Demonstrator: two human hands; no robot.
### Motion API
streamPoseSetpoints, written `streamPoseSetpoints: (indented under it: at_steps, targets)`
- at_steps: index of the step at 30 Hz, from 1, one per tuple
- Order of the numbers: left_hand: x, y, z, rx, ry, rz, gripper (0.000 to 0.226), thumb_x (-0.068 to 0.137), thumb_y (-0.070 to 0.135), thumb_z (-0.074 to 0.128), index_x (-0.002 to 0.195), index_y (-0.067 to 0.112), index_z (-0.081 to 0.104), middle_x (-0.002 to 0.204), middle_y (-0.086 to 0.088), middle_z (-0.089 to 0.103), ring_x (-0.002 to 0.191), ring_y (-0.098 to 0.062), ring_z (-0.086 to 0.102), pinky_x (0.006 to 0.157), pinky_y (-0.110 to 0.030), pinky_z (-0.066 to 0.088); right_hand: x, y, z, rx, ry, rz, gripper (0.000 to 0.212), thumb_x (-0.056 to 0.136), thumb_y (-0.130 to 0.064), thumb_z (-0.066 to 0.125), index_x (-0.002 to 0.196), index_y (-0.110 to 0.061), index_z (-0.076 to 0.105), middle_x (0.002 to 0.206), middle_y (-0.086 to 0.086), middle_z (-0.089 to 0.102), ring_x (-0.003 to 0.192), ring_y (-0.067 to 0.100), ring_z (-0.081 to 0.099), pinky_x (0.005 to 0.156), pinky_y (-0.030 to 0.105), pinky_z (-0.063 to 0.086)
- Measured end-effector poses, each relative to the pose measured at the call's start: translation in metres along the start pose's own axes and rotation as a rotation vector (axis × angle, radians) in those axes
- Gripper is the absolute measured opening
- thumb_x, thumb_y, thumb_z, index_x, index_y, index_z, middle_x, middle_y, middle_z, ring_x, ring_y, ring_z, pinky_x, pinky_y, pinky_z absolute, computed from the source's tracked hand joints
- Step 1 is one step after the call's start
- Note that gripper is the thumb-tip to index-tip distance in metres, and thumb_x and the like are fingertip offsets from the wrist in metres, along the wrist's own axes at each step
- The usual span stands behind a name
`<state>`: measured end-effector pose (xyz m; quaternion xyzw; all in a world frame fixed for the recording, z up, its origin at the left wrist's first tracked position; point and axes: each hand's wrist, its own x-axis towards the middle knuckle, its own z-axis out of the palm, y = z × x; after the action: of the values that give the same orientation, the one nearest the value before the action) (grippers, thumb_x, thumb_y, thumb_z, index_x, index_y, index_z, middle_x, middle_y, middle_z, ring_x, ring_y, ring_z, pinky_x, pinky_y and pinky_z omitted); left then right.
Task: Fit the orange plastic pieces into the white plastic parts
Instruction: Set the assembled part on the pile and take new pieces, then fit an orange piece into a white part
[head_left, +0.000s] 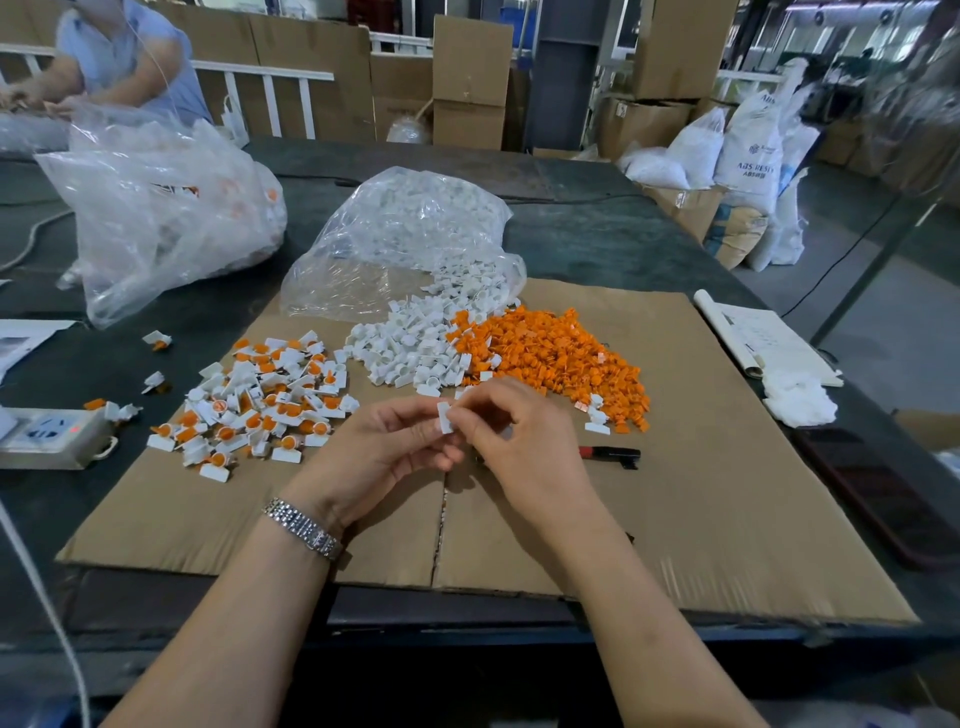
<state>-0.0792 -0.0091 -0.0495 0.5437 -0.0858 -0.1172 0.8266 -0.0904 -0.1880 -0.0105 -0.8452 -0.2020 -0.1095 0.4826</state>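
From the head camera, both hands hovered over the flattened cardboard sheet (701, 467) on the counter (597, 244). Just beyond the fingers lay the loose white plastic parts (410, 348), spilling from a clear bag (405, 234), and touching them on the right, the heap of orange plastic pieces (556, 353). Off to the left of the left hand sat the pile of assembled pieces (260, 405), with a power strip (49, 434) further left. A black and red tool (613, 454) lay just right of the right hand. Nothing blocked the hands. The left hand (379, 452), palm up with a watch (304, 527) on the wrist, and the right hand (511, 441), fingers curled, together pinched one white part (445, 417) between their fingertips.
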Motion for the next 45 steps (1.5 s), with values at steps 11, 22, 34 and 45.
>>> streamPoseSetpoints:
  at_steps: [11,22,34,45]
  targets:
    - [-0.001,0.0,-0.002,0.004,-0.032,-0.03,0.023,0.09,0.004,0.06,0.105,-0.001,0.076,0.087,-0.018,0.071,0.074,-0.02,0.069,0.068,-0.025,0.058,0.0,0.002,-0.009,-0.016,-0.066,-0.037,0.023,0.088,-0.011,0.075,0.11,-0.017,0.068,0.095,-0.01,0.063,0.087,0.002,0.059,0.08,0.015,0.048]
    - [-0.001,0.0,-0.003,-0.006,0.012,0.005,0.028,0.087,0.002,0.065,0.112,0.001,0.076,0.099,-0.02,0.073,0.08,-0.019,0.068,0.071,-0.023,0.058,-0.004,0.008,-0.002,0.061,0.015,-0.004,0.021,0.084,-0.014,0.079,0.103,-0.021,0.074,0.094,-0.015,0.061,0.086,0.001,0.06,0.078,0.015,0.048]
    - [-0.003,0.003,0.005,0.054,0.097,0.038,0.021,0.081,0.008,0.073,0.097,-0.006,0.069,0.095,-0.022,0.07,0.086,-0.027,0.07,0.074,-0.029,0.062,-0.005,0.008,-0.004,-0.05,-0.002,-0.071,0.018,0.086,-0.013,0.077,0.104,-0.015,0.074,0.095,-0.008,0.061,0.087,0.002,0.058,0.08,0.015,0.048]
    - [-0.002,0.002,0.004,0.044,0.069,0.032,0.019,0.081,0.008,0.077,0.097,-0.003,0.073,0.097,-0.022,0.073,0.088,-0.026,0.073,0.075,-0.028,0.061,-0.005,0.005,-0.006,-0.123,-0.043,-0.1,0.017,0.089,-0.013,0.074,0.106,-0.014,0.073,0.098,-0.004,0.062,0.091,0.007,0.058,0.084,0.022,0.051]
